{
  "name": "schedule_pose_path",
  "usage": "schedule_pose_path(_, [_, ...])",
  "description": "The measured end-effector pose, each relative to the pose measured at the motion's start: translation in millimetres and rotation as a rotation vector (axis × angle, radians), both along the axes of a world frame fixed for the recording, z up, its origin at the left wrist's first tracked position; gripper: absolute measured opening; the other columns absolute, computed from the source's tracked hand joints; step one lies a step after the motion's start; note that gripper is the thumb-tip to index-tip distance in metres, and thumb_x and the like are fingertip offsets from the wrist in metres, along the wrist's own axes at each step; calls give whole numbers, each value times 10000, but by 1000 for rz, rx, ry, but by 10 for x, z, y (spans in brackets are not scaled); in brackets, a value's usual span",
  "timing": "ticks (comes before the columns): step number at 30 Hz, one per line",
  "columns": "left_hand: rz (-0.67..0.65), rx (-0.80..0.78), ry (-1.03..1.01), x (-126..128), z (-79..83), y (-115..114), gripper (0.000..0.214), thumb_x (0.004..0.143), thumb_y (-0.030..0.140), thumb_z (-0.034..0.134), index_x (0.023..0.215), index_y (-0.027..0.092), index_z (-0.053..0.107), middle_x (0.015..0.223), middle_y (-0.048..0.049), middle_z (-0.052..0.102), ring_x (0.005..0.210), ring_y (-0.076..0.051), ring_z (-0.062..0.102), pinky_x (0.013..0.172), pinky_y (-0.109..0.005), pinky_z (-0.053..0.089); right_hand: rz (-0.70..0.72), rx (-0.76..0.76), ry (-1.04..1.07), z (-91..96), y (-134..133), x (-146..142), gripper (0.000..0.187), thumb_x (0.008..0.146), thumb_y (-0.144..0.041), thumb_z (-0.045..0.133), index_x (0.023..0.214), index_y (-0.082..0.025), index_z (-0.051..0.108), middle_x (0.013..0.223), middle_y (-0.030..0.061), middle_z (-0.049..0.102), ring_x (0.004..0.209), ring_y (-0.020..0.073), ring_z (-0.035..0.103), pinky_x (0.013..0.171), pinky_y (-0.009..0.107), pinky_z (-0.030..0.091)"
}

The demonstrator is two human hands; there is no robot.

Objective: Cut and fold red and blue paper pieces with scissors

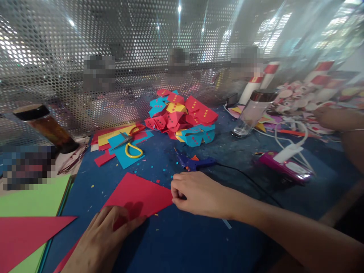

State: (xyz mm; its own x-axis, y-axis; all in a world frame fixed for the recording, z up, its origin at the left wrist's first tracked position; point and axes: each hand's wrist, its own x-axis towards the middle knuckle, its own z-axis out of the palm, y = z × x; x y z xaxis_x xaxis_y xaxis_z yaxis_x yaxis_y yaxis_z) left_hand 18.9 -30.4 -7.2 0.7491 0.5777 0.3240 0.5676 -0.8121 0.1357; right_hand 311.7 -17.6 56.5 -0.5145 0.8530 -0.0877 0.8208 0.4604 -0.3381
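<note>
A sheet of red paper (133, 193) lies slanted on the blue tabletop, its point to the right. My left hand (105, 231) holds its near side, fingers bent over the sheet and thumb along the edge; part of the paper is hidden beneath. At the right-hand corner, my right hand (196, 193) is closed, with the fingertips pinching the paper. Just beyond that hand lies a blue glue gun (196, 163) with a black cord. Scissors (127, 142) with a red and a yellow handle rest on coloured paper pieces (122, 155) farther left.
Folded red, blue and yellow paper shapes (182, 117) are heaped by the perforated metal screen (127, 45). Bottles stand left (48, 129) and right (253, 113). A magenta power strip (284, 167) has a white plug. Green sheets (36, 197) lie left. Another person's arm (349, 140) is at right.
</note>
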Motion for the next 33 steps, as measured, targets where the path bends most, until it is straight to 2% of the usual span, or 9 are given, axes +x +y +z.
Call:
schedule_pose_path(9, [39, -35, -13, 1, -12, -20, 437, 979, 181, 335, 1299, 347, 580, 966, -68, 638, 885, -222, 627, 742, -359, 582, -3, 24, -34, -5, -1, 3, 83, 768, -163, 568, 697, -184, 605, 786, 5, 632, 716, 150, 584, 637, 282, 360])
schedule_pose_path(13, [9, -44, -8, -4, -19, -15, 423, 988, 197, 342, 1315, 345, 565, 977, -71, 636, 882, -223, 627, 727, -353, 582, 2, 5, -39, 6, 7, 20, 81, 773, -155, 565, 704, -186, 593, 789, 7, 630, 732, 151, 580, 667, 281, 365])
schedule_pose_path(17, [55, -67, -18, -5, -32, -30, 418, 1008, 210, 314, 1301, 358, 573, 1003, -73, 617, 925, -232, 614, 748, -380, 568, 2, 2, -24, 12, 18, 53, 71, 767, -150, 570, 711, -190, 587, 792, 0, 626, 738, 152, 573, 674, 279, 362])
schedule_pose_path(23, [74, -88, -18, 9, -26, -55, 424, 1008, 221, 308, 1304, 375, 569, 1001, -57, 617, 920, -222, 608, 762, -355, 557, 31, -30, -31, 60, 15, 87, 89, 782, -134, 572, 716, -194, 583, 801, -14, 620, 702, 131, 550, 649, 266, 347])
schedule_pose_path(27, [76, -98, -7, 14, -8, -56, 447, 979, 176, 334, 1304, 378, 565, 1019, -57, 618, 935, -226, 604, 773, -357, 556, 40, -21, -24, 68, 8, 103, 79, 798, -155, 585, 730, -194, 591, 813, -13, 621, 715, 136, 552, 672, 274, 355])
schedule_pose_path(33, [54, -112, 1, -2, 1, -44, 527, 921, 86, 356, 1324, 371, 541, 1034, -63, 608, 949, -227, 603, 766, -383, 560, 42, 3, -30, 33, 11, 101, 95, 767, -122, 564, 706, -194, 580, 783, -17, 606, 673, 129, 526, 629, 276, 335])
